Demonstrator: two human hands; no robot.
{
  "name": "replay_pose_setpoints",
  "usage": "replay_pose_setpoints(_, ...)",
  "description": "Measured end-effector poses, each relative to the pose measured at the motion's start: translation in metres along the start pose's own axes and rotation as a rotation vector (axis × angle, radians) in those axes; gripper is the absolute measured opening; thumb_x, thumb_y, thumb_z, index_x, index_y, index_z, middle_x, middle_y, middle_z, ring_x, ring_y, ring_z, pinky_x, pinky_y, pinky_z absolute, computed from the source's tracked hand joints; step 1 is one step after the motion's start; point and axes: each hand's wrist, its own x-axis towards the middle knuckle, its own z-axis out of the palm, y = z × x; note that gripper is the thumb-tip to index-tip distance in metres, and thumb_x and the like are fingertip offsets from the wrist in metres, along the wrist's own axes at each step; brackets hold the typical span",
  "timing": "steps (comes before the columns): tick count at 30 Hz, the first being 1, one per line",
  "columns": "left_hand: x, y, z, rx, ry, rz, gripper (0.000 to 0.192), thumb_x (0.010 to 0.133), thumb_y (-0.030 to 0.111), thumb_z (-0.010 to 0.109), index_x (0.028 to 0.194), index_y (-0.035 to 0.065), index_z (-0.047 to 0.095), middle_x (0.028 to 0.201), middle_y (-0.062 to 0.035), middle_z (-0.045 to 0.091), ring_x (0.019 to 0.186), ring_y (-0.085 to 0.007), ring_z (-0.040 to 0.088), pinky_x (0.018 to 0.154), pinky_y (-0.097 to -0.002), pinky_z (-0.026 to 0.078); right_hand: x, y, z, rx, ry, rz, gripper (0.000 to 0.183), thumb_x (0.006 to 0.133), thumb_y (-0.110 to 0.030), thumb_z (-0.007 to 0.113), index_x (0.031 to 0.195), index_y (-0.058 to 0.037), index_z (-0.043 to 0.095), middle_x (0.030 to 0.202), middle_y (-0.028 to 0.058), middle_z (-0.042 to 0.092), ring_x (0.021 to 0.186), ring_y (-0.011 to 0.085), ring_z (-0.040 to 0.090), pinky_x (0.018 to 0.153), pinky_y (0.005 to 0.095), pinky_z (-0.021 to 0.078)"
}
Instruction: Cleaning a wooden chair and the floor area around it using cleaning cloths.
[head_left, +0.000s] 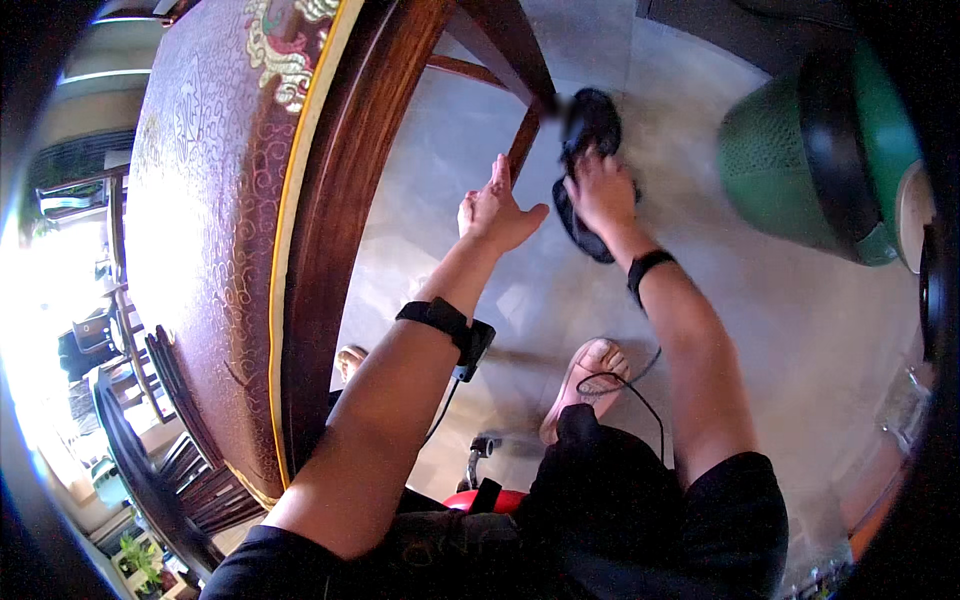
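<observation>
My right hand (604, 196) is on a pair of black slippers or sandals (592, 116) over the grey floor. Its fingers bend over their middle and look blurred, so the grip is unclear. One black piece extends beyond the fingers; the other lies under and left of the palm. To the left, my left hand (495, 214) hangs in the air holding nothing, thumb spread away and some fingers extended. Both wrists wear black straps, and the left one carries a small black device (475, 350) with a cable.
At left stands a dark wooden table (349, 187) with a patterned, yellow-edged top; its leg (517, 45) reaches down near the slippers. A green container (772, 157) with a black band is at right. My pink-shod foot (592, 367) has a black cable looped over it.
</observation>
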Motion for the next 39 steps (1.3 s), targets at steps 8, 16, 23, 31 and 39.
replay_pose_setpoints(8, 0.002, -0.008, 0.021, 0.016, 0.194, 0.032, 0.103, 0.072, 0.049, 0.066, 0.149, 0.0069, 0.012, 0.146, -0.0172, 0.035, 0.13, -0.0334, 0.04, 0.108, -0.0479, 0.025, -0.084, -0.066, -0.025, 0.349, -0.322, -0.193, 0.024, 0.084, -0.014, 0.05, 0.105, -0.0122, 0.06, 0.108, 0.0089, 0.06, 0.097, 0.0302, 0.059, 0.074, 0.0484, 0.05)
replay_pose_setpoints(16, -0.025, -0.007, 0.034, 0.011, 0.138, 0.086, 0.097, 0.075, 0.037, 0.067, 0.148, 0.0033, 0.012, 0.153, -0.0164, 0.017, 0.142, -0.0297, 0.018, 0.113, -0.0439, 0.021, 0.038, 0.042, -0.023, 0.201, 0.018, 0.365, 0.069, 0.08, -0.045, 0.063, 0.137, -0.0107, 0.042, 0.143, 0.0177, 0.039, 0.131, 0.0383, 0.036, 0.108, 0.046, 0.031)
replay_pose_setpoints(23, -0.077, -0.027, 0.05, -0.241, 0.155, 0.078, 0.09, 0.076, 0.029, 0.068, 0.146, 0.0019, 0.018, 0.153, -0.0199, 0.017, 0.142, -0.0322, 0.017, 0.111, -0.0544, 0.017, -0.053, -0.034, -0.012, 0.187, -0.096, -0.282, 0.052, 0.078, -0.034, 0.067, 0.121, -0.0073, 0.055, 0.133, 0.0173, 0.047, 0.125, 0.036, 0.041, 0.103, 0.0469, 0.0357)
replay_pose_setpoints(31, -0.125, -0.051, 0.08, -0.384, 0.057, 0.175, 0.074, 0.079, 0.024, 0.065, 0.14, 0.0013, 0.03, 0.148, -0.0235, 0.026, 0.137, -0.0343, 0.028, 0.109, -0.0535, 0.024, -0.144, -0.034, -0.006, 0.326, -0.157, -0.339, 0.04, 0.079, -0.022, 0.063, 0.116, -0.0095, 0.059, 0.124, 0.0097, 0.055, 0.115, 0.0263, 0.051, 0.096, 0.0405, 0.0414)
replay_pose_setpoints(39, -0.138, -0.072, 0.123, -0.638, 0.097, 0.145, 0.051, 0.081, 0.017, 0.064, 0.126, 0.0008, 0.048, 0.123, -0.023, 0.055, 0.116, -0.0351, 0.054, 0.096, -0.0412, 0.044, -0.205, 0.03, -0.036, 2.527, -0.143, 0.721, 0.044, 0.091, -0.029, 0.049, 0.127, -0.0044, 0.05, 0.123, 0.014, 0.058, 0.108, 0.0276, 0.058, 0.095, 0.041, 0.0463)
